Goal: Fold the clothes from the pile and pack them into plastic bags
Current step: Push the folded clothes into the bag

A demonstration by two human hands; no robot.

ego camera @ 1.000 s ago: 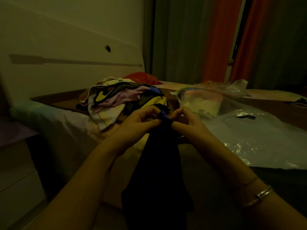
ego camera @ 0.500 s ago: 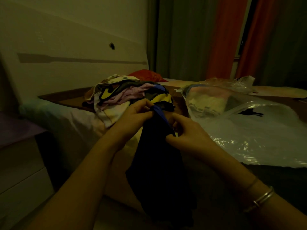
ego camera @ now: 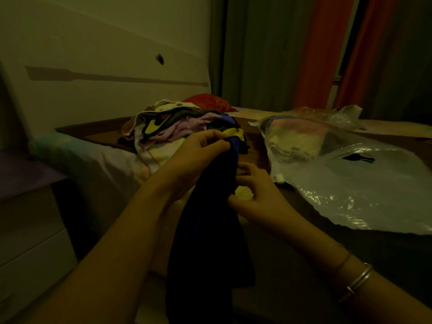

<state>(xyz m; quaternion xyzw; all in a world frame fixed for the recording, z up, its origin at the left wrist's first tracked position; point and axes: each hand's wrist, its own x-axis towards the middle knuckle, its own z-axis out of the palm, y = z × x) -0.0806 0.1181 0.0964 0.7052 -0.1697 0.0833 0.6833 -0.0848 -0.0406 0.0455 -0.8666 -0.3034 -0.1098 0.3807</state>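
The left hand [ego camera: 198,155] still pinches the top of the dark blue garment [ego camera: 208,230] near centre; the right hand [ego camera: 254,195] has slid down its edge toward 5 o'clock, fingers curled on the cloth. The clothes pile [ego camera: 168,127] lies at 11 o'clock, plastic bags [ego camera: 350,183] at 3 o'clock.

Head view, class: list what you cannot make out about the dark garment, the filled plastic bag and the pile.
- Dark garment: type unclear in the dim light; its lower end is cut off by the bottom edge.
- Filled plastic bag: contents blurred by the film.
- Clothes pile: near side hidden by the left hand.
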